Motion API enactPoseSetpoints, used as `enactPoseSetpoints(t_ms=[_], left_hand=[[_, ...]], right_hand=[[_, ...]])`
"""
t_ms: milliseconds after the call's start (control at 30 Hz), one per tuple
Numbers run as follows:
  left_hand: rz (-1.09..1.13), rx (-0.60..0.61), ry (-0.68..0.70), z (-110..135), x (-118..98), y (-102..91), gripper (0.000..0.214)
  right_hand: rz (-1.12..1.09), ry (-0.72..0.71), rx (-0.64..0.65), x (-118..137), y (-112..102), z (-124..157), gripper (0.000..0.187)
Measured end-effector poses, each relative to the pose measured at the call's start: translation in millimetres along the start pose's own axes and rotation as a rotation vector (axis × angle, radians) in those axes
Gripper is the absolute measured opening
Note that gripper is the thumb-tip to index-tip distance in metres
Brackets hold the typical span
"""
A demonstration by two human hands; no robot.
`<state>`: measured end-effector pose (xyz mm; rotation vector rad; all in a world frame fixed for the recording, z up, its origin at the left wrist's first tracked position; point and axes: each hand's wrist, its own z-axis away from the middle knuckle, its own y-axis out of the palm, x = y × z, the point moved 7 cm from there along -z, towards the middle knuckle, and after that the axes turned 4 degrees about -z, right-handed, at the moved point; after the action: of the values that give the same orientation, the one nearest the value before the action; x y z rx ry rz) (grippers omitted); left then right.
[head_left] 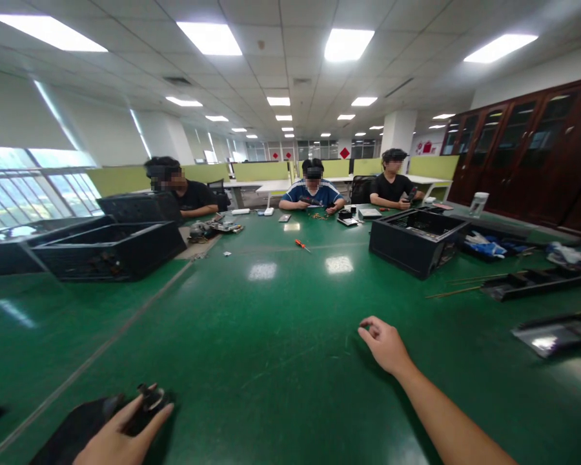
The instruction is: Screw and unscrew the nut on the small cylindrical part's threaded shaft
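At the lower left, my left hand point(121, 433) is closed around a small black part with a round metallic ring point(151, 402). The fingers cover much of this part, so its kind is unclear. Beside that hand lies a flat dark piece point(75, 429), partly hidden by it. My right hand point(385, 345) is over the green tabletop point(271, 336) right of centre, its fingers loosely curled with a gap between thumb and index finger. Nothing shows in it. Farther up the table lies a screwdriver point(301, 245) with an orange-red handle.
An open black metal case point(411, 248) stands right of centre, another point(116, 248) at left. On the right lie black trays point(542, 281), thin rods point(455, 292) and a blue-and-white bundle point(487, 245). A clear bottle point(478, 204) stands behind. Three people sit across the table.
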<state>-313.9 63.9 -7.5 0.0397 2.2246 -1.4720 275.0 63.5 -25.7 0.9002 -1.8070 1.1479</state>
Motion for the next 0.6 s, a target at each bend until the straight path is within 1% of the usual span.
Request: enactPoseSetpoints(t_ms=[100, 167, 267, 333, 400, 467, 533, 600], left_hand=[[-0.063, 0.031, -0.051, 8, -21, -9.9, 0.044], [-0.025, 0.028, -0.021, 13, -40, -18.6, 0.042], [0.129, 0.014, 0.063, 21, -79, -28.8, 0.042], [0.253, 0.033, 0.102, 29, -113, -26.9, 0.042], [0.384, 0.086, 0.164, 39, -155, -15.4, 0.044], [0.531, 0.159, 0.250, 53, -201, 2.5, 0.043], [0.659, 0.271, 0.334, 72, -247, 24.8, 0.039], [0.756, 0.401, 0.393, 93, -284, 46.3, 0.037]], right_hand=[[-0.081, 0.017, 0.047, -3, 1, 1, 0.033], [-0.135, 0.029, 0.091, -5, 2, 2, 0.035], [-0.205, 0.042, 0.154, -7, 2, 4, 0.040], [-0.233, 0.047, 0.178, -6, 2, 6, 0.041], [-0.248, 0.051, 0.200, -4, 4, 8, 0.040], [-0.259, 0.056, 0.229, 0, 8, 10, 0.038], [-0.268, 0.056, 0.250, 7, 13, 14, 0.036], [-0.273, 0.045, 0.253, 17, 17, 18, 0.033]])
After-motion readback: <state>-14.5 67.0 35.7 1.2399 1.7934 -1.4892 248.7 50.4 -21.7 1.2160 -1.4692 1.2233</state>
